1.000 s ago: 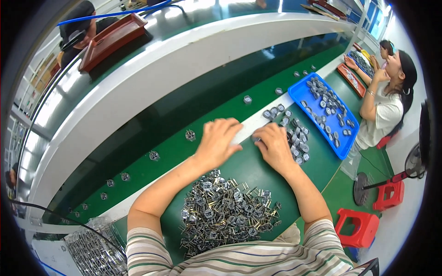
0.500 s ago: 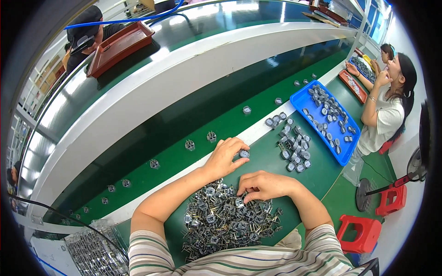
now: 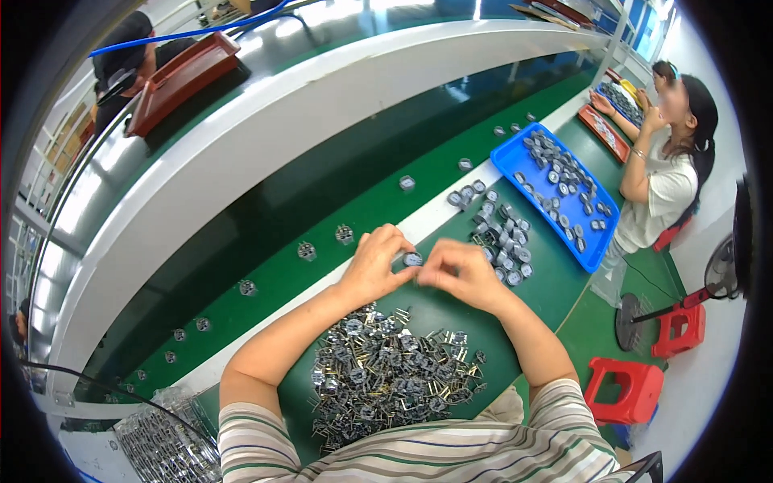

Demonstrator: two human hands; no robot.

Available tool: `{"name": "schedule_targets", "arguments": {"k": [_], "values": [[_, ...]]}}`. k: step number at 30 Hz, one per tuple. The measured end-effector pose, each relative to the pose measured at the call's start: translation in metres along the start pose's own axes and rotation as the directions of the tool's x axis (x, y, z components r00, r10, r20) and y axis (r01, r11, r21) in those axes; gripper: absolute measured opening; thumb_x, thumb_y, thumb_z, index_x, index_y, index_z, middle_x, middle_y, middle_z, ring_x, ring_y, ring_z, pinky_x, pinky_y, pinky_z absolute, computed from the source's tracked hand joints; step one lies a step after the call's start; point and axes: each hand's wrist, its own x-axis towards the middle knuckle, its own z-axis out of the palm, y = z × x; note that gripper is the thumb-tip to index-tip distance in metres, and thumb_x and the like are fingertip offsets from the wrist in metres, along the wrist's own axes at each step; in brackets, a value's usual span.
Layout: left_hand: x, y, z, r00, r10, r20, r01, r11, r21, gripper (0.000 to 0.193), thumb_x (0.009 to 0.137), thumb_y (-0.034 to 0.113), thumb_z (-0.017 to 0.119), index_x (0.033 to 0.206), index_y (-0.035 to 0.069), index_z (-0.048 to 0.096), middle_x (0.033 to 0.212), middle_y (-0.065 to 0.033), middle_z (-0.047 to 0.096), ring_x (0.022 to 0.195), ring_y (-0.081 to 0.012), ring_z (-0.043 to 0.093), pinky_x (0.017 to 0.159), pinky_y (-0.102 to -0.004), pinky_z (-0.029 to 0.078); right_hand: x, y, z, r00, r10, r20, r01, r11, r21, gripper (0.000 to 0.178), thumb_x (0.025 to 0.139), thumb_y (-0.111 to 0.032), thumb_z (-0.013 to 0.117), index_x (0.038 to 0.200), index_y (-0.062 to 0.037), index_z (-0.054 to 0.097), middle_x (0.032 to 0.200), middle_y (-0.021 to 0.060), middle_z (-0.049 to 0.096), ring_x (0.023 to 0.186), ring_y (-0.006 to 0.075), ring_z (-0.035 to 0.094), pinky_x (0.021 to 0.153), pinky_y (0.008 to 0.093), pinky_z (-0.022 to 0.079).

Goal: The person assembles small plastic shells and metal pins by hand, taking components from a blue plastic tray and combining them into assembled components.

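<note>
Thumb and fingers of the left hand (image 3: 374, 262) pinch a small grey rounded part (image 3: 413, 259), held above the near edge of a long white strip (image 3: 282, 320). Right beside it, the right hand (image 3: 463, 274) has its thumb and fingertips drawn together; blur hides whether they grip anything. Below both hands, a heap of dark parts with brass-coloured metal pins (image 3: 394, 378) lies on a glossy green tabletop (image 3: 435, 311). Grey rounded pieces (image 3: 509, 243) cluster beyond the right hand, near a shallow blue plastic tray (image 3: 591, 254) holding more. Past the white strip, spaced-out small parts (image 3: 306, 250) sit along a green belt (image 3: 274, 267).
</note>
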Motion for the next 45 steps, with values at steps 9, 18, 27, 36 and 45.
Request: {"name": "schedule_targets", "arguments": {"k": [9, 18, 27, 36, 45], "values": [[-0.001, -0.001, -0.002, 0.999, -0.044, 0.025, 0.045, 0.999, -0.019, 0.037, 0.079, 0.026, 0.090, 0.103, 0.008, 0.067, 0.105, -0.0081, 0.060, 0.104, -0.0274, 0.060, 0.092, -0.0401, 0.043, 0.001, 0.019, -0.014, 0.994, -0.096, 0.059, 0.113, 0.873, -0.475, 0.015, 0.081, -0.020, 0.084, 0.081, -0.0096, 0.074, 0.081, 0.0043, 0.063, 0.081, 0.0270, 0.061, 0.074, 0.0424, 0.049], [-0.001, 0.001, -0.001, 0.999, -0.023, 0.028, 0.023, 1.000, -0.002, 0.040, 0.079, 0.026, 0.090, 0.108, 0.008, 0.069, 0.106, -0.0072, 0.059, 0.105, -0.0261, 0.059, 0.091, -0.0391, 0.042, 0.002, 0.026, -0.015, 0.996, -0.045, -0.079, 0.003, 0.887, -0.462, 0.012, 0.083, -0.013, 0.081, 0.092, -0.0106, 0.075, 0.093, 0.0028, 0.064, 0.098, 0.0243, 0.058, 0.087, 0.0407, 0.042], [0.000, 0.007, -0.001, 0.995, -0.092, -0.027, 0.092, 0.996, 0.006, 0.048, 0.077, 0.023, 0.087, 0.119, 0.010, 0.067, 0.106, -0.0069, 0.059, 0.106, -0.0255, 0.058, 0.094, -0.0395, 0.039, 0.002, 0.026, -0.014, 0.997, -0.051, -0.049, 0.018, 0.850, -0.527, 0.009, 0.082, -0.015, 0.081, 0.086, -0.0096, 0.074, 0.090, 0.0023, 0.063, 0.097, 0.0232, 0.057, 0.085, 0.0396, 0.039], [0.003, 0.015, -0.007, 0.999, -0.011, 0.033, 0.011, 1.000, 0.007, 0.040, 0.077, 0.024, 0.087, 0.106, 0.010, 0.063, 0.111, -0.0083, 0.056, 0.110, -0.0273, 0.057, 0.095, -0.0407, 0.038, 0.003, 0.030, -0.009, 0.994, -0.041, -0.106, -0.019, 0.857, -0.515, 0.010, 0.083, -0.015, 0.081, 0.088, -0.0099, 0.073, 0.092, 0.0019, 0.066, 0.099, 0.0236, 0.058, 0.087, 0.0404, 0.039], [0.000, 0.006, -0.005, 0.992, -0.052, 0.112, 0.052, 0.999, 0.008, 0.038, 0.076, 0.025, 0.089, 0.101, 0.010, 0.065, 0.108, -0.0072, 0.055, 0.114, -0.0262, 0.056, 0.095, -0.0396, 0.037, 0.012, 0.027, 0.011, 0.997, -0.023, -0.077, -0.007, 0.932, -0.362, 0.011, 0.085, -0.014, 0.081, 0.088, -0.0092, 0.072, 0.093, 0.0013, 0.068, 0.097, 0.0223, 0.059, 0.086, 0.0399, 0.038]]}}
